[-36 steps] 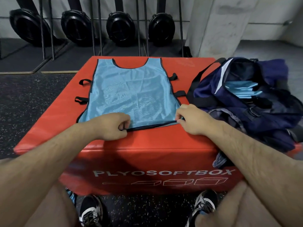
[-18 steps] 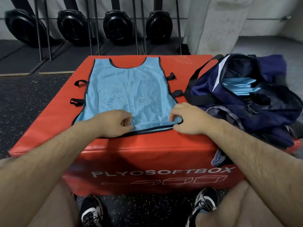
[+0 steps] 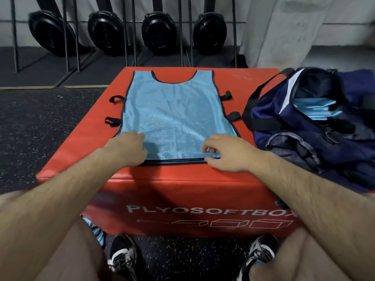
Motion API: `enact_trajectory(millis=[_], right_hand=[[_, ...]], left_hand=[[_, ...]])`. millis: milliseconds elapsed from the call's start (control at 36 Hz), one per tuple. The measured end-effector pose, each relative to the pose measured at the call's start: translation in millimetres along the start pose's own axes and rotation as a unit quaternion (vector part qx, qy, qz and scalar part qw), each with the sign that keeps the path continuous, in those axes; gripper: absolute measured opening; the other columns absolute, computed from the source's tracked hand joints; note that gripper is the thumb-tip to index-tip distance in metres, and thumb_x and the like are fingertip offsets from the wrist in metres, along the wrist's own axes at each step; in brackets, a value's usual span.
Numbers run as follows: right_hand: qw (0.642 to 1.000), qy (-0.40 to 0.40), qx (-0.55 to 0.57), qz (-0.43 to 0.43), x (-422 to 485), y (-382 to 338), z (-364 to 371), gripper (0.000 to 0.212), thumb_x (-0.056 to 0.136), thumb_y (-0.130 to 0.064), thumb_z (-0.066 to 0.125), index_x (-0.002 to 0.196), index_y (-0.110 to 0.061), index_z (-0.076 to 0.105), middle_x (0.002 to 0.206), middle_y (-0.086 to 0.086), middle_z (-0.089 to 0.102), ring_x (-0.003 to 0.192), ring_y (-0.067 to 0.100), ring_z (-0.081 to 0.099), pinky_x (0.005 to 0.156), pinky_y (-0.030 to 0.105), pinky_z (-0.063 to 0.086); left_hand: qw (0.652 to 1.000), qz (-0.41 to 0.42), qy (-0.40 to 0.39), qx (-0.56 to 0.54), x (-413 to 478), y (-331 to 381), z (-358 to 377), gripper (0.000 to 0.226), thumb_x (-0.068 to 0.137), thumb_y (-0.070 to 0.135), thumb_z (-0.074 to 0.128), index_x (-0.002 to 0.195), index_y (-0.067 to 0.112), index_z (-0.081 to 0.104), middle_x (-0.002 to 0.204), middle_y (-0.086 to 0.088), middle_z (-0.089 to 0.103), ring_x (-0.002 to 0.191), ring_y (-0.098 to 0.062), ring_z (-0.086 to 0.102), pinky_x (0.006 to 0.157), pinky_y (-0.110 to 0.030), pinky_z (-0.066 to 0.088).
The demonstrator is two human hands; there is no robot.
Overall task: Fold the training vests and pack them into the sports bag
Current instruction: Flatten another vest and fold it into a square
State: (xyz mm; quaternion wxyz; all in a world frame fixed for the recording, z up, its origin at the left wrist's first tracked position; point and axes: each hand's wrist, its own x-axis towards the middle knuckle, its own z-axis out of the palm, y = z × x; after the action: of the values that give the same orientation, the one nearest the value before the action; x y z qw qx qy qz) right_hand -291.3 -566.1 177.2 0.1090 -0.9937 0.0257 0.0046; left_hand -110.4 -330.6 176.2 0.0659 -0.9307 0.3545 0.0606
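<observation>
A light blue mesh training vest (image 3: 172, 114) with black trim lies flat on the red plyo box (image 3: 81, 142), neck hole at the far end. My left hand (image 3: 127, 148) lies on the vest's near left corner with its fingers curled into the fabric. My right hand (image 3: 223, 153) pinches the near hem between thumb and fingertips towards the right corner. The navy sports bag (image 3: 304, 138) lies open at the box's right end. Folded blue vests (image 3: 313, 108) show inside its opening.
Black side straps (image 3: 113, 120) stick out from both edges of the vest. Rowing machines (image 3: 158, 31) stand against the far wall behind metal bars. A concrete pillar (image 3: 284, 31) rises at back right. Blue fabric (image 3: 97, 230) shows by my left shoe.
Both hands slid inward and forward along the near hem. The hem now sits a little farther from the box's front edge, and the right thumb has lifted off the fabric edge.
</observation>
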Motion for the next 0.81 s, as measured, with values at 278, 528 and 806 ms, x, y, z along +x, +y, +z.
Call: enact_trajectory(millis=[278,528,806], right_hand=[[0.998,-0.053,-0.028,0.036,12.0,-19.3,-4.6,0.021,0.083,-0.041,0.058,0.068,-0.026,0.053,0.067,-0.012,0.056,0.067,0.006,0.05,0.067,0.029,0.045],[0.999,0.02,0.01,-0.029,51.2,-78.3,11.2,0.008,0.088,-0.036,0.052,0.091,-0.033,0.059,0.094,-0.01,0.057,0.092,0.016,0.059,0.078,0.036,0.05],[0.993,0.056,0.102,-0.036,115.2,-153.9,45.1,0.027,0.089,-0.043,0.061,0.111,-0.028,0.063,0.105,-0.004,0.057,0.101,0.022,0.058,0.086,0.039,0.049]], left_hand=[[0.997,-0.061,0.001,-0.047,-7.4,-16.1,3.1,0.012,0.085,0.005,0.042,0.093,0.01,0.035,0.106,-0.01,0.039,0.089,-0.035,0.051,0.081,-0.044,0.05],[0.992,-0.127,-0.006,-0.015,-11.4,-38.6,7.1,0.035,0.092,0.01,0.044,0.126,0.004,0.043,0.129,-0.014,0.042,0.118,-0.038,0.049,0.098,-0.044,0.045],[0.99,-0.137,-0.023,-0.026,-10.8,-56.1,-0.5,0.032,0.093,0.006,0.049,0.124,0.0,0.054,0.128,-0.017,0.056,0.12,-0.032,0.055,0.094,-0.037,0.047]])
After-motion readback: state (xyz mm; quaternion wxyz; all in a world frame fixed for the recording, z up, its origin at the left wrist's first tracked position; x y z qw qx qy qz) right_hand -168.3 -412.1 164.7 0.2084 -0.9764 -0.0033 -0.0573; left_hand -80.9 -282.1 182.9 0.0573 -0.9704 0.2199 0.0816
